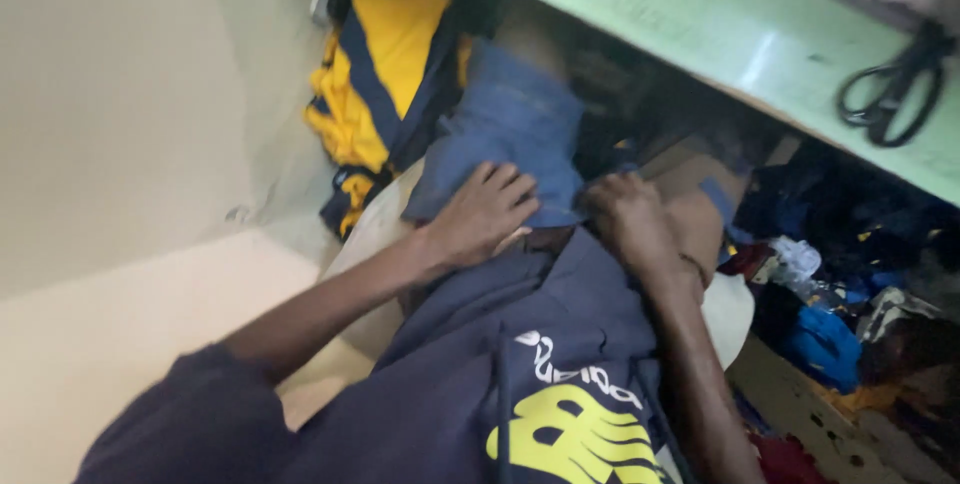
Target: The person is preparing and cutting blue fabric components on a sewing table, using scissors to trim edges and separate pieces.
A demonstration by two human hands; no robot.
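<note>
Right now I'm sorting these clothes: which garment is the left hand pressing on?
The plain blue folded cloth; the left hand lies flat on it, unlike the yellow-and-navy garment behind.

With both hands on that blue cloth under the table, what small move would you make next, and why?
Probably draw the blue cloth toward you: the left hand lies flat on it, the right hand grips its edge, and it sits wedged under the green table.

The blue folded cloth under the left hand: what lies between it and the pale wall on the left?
In the head view, a yellow and navy garment lies bunched between the blue folded cloth and the pale wall.
</note>
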